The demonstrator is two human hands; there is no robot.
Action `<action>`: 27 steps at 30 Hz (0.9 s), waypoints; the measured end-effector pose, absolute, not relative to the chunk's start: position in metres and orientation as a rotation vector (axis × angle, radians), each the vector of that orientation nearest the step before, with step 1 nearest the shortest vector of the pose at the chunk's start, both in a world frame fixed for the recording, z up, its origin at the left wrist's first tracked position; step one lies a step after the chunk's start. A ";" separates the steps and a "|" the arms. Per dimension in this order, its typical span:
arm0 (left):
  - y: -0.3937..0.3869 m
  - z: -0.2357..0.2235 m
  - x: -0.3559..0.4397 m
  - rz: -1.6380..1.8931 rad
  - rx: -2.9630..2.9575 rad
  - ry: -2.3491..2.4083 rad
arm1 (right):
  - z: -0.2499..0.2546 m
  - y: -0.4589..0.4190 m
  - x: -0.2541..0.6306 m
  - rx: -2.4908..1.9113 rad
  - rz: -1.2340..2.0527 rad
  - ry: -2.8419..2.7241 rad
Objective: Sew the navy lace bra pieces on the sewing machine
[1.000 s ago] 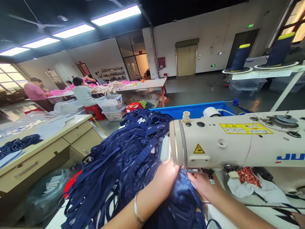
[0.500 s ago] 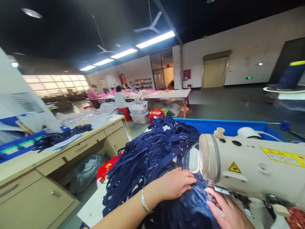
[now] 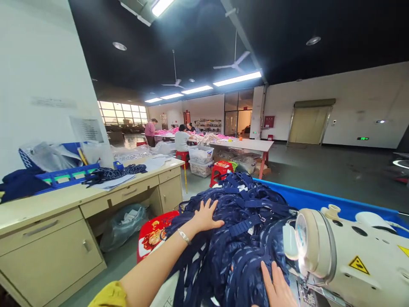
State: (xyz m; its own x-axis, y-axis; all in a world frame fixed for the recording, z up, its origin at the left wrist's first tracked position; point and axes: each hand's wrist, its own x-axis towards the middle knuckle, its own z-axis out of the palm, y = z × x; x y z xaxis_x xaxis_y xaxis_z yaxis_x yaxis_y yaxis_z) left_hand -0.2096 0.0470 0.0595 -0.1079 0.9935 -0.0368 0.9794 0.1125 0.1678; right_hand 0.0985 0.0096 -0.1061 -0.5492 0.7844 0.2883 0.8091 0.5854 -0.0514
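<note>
A big heap of navy blue strapped garments [image 3: 236, 230] lies beside a cream sewing machine [image 3: 345, 256]. My left hand [image 3: 206, 215] reaches out over the far left side of the heap, fingers spread flat on the straps, a bangle on the wrist. My right hand [image 3: 277, 288] rests with fingers extended on the near side of the heap, just left of the machine's head. Neither hand grips anything.
A beige desk with drawers [image 3: 86, 213] stands at left, bearing navy fabric and a blue basket [image 3: 67, 175]. A red stool [image 3: 153, 232] and a plastic bag sit below. A blue bin [image 3: 319, 198] lies behind the heap. People work at a far table [image 3: 246, 145].
The view swung left and up. My left hand moved from near the machine's needle area out to the far left of the heap, opening flat. My right hand stays near the machine.
</note>
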 end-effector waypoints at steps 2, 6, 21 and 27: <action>0.055 0.060 -0.217 0.141 2.038 2.201 | -0.090 0.011 0.081 -1.330 -0.007 -2.558; 0.068 0.068 -0.231 0.090 2.125 2.120 | -0.065 0.004 0.039 -1.429 0.072 -2.446; 0.060 0.113 -0.200 0.149 2.237 2.285 | -0.031 -0.011 0.046 -1.345 0.372 -2.320; 0.040 0.085 -0.078 0.292 2.611 1.855 | -0.045 -0.010 0.083 -1.325 0.170 -2.340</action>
